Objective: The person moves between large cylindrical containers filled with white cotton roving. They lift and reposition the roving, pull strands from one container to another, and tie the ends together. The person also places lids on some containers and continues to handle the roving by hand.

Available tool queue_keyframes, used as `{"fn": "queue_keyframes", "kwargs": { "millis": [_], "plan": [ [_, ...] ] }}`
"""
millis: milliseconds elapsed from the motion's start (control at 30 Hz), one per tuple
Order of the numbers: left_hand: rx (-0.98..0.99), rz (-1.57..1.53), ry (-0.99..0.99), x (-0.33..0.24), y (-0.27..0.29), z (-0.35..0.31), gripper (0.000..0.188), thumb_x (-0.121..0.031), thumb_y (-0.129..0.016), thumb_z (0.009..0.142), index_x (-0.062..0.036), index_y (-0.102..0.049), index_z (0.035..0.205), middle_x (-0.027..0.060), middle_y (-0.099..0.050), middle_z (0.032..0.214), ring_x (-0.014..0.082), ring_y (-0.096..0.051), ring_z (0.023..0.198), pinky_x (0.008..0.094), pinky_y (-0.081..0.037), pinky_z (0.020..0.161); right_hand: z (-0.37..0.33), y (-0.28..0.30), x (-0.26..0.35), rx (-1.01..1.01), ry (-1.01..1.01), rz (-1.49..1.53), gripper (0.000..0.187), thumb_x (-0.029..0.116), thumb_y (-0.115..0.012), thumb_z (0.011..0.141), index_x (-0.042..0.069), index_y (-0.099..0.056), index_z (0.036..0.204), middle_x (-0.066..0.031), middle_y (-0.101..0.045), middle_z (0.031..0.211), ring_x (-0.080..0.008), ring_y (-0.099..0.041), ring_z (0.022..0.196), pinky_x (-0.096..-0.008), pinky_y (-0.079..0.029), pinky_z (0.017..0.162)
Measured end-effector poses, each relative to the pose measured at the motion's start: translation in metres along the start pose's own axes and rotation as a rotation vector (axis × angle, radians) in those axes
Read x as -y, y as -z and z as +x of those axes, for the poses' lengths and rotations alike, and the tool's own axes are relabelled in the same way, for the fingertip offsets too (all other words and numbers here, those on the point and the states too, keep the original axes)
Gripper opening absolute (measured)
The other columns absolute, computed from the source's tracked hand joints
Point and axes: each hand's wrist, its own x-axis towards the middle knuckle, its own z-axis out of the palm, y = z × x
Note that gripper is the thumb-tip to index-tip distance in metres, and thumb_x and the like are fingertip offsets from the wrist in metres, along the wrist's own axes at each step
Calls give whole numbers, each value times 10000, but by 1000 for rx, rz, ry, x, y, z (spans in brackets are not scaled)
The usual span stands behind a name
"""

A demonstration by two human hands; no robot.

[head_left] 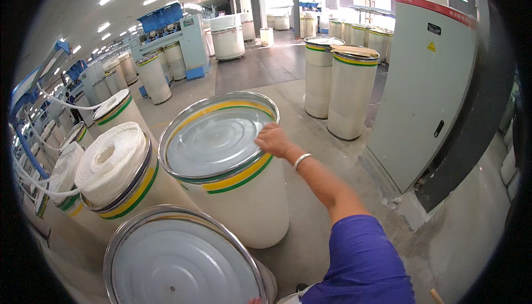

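My right hand (271,140) is closed over the right-hand rim of a tall cream sliver can (244,207) with yellow and green bands. Inside that can, a round grey plate (216,134) sits a little below the metal rim. A bracelet circles my right wrist, and a purple sleeve covers the upper arm. Nearer to me stands a second sliver can (183,259), also with a grey plate near its top. Only a sliver of my left hand (255,300) shows by this nearer can's right rim, at the lower edge; its fingers are mostly hidden.
Left of the cans, coils of white fibre sliver (113,162) heap above other cans. A grey electrical cabinet (424,93) stands on the right beside a dark pillar. Ahead are two more cans (353,96), one with a flat brown piece on top. Blue-grey machines (194,46) stand farther back.
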Motion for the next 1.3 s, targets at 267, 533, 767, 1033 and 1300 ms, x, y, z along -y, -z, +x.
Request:
{"fn": "queue_keyframes", "kwargs": {
  "millis": [267, 533, 767, 1033, 1300],
  "plan": [
    [-28, 52, -130, -7, -7, 66, 633, -88, -524, 837, 95, -300, 1400, 326, -369, 1404, 450, -382, 1296, 476, -316, 1082, -21, -13, -45, -152, -1255, 909, 875, 218, -694, 727, 56, -242, 1458, -261, -521, 1279, -386, -440, 1257, -469, -352, 1060],
    [-41, 79, -211, -14, -6, 164, 599, -55, -483, 864, 106, -285, 1406, 333, -365, 1406, 456, -385, 1294, 486, -322, 1075, -7, -80, -129, -237, -1545, 781, 1050, 222, -696, 707, -4, -48, 1501, -294, -521, 1286, -393, -549, 1165, -406, -438, 989],
    [-111, 144, -269, -4, 36, 262, 567, -96, -509, 879, 101, -335, 1381, 301, -395, 1403, 433, -415, 1277, 474, -354, 1050, 28, -125, -228, -209, -1562, 1128, 565, 209, -685, 752, -17, -463, 1219, -207, -552, 1144, -352, -593, 1045, -590, -494, 804],
    [-49, -37, -131, -5, 122, 408, 664, 15, -501, 775, 129, -281, 1391, 376, -347, 1387, 521, -343, 1281, 507, -286, 1093, 99, -177, -327, 217, -1601, 1353, 541, 256, -639, 786, -30, -464, 1211, -241, -566, 1193, -445, -603, 1054, -695, -456, 834],
    [-202, 13, -18, 9, 183, 572, 636, 4, -487, 795, 98, -306, 1397, 349, -380, 1373, 489, -387, 1255, 489, -307, 1092, 152, -305, -418, 59, -1592, 1501, 704, 285, -598, 764, 29, -318, 1356, -270, -448, 1310, -515, -479, 1165, -762, -391, 822]
  ]
}}
